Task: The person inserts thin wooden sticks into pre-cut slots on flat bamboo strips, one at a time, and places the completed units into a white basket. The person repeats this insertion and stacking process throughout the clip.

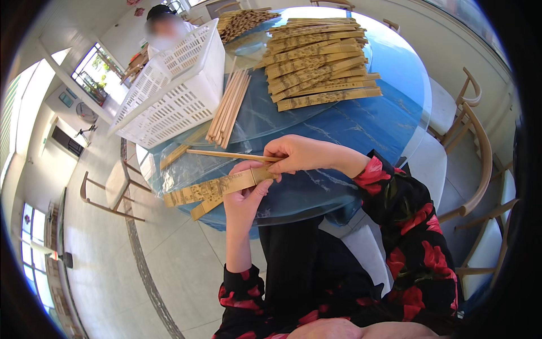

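Blue table (339, 124), gold sleeve (217, 187) — long axis nearly crosswise, free end leftward.

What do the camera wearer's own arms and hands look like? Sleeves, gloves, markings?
Left hand and right hand are both bare: no gloves, no cables seen. Left sleeve and right sleeve are black fabric with large red flowers; green leaf shapes show on the right one. Both stop short of the wrist, leaving part of each forearm uncovered.

Wooden chairs (432, 169) stand on a pale, sunlit floor (175, 248).
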Demonstrator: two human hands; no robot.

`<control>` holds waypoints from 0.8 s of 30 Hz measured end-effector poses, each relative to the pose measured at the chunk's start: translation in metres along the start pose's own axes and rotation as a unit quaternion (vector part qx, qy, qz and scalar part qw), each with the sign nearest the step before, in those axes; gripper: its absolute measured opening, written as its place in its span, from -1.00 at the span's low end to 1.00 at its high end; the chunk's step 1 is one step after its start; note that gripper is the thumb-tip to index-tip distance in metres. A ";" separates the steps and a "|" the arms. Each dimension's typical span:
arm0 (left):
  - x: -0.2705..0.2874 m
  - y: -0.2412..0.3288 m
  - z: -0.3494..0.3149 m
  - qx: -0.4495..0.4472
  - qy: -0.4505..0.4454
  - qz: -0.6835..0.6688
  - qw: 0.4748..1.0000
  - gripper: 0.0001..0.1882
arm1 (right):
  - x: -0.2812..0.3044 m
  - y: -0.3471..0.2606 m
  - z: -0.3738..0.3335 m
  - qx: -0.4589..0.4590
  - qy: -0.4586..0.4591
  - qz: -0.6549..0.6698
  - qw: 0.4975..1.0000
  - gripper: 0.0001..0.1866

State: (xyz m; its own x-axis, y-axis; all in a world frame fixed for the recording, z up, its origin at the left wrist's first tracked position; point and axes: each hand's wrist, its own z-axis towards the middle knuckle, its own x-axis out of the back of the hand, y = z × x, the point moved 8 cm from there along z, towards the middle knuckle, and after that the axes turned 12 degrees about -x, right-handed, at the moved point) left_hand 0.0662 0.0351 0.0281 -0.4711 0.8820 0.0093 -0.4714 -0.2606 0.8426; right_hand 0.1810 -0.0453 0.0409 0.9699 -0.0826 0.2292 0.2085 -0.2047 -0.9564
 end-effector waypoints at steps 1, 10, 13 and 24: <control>-0.002 0.002 0.000 0.003 -0.002 -0.017 1.000 -0.63 | -0.001 0.001 0.000 -0.007 -0.013 0.027 1.000 -0.84; -0.007 -0.001 -0.001 0.005 -0.013 -0.034 0.999 -0.67 | -0.006 0.005 0.002 -0.002 -0.038 0.037 0.999 -0.88; -0.004 -0.004 -0.002 0.008 -0.010 -0.028 1.000 -0.67 | -0.006 0.006 0.004 -0.006 -0.031 0.025 0.999 -0.86; 0.000 -0.004 -0.003 0.025 0.007 -0.031 0.999 -0.67 | -0.002 0.000 0.001 0.009 0.016 -0.050 0.999 -0.88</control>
State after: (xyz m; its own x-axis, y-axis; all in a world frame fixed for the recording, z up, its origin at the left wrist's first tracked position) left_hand 0.0663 0.0346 0.0228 -0.4523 0.8905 -0.0503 -0.4623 -0.1858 0.8670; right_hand 0.1792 -0.0438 0.0398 0.9396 -0.0941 0.3290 0.3065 -0.1960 -0.9315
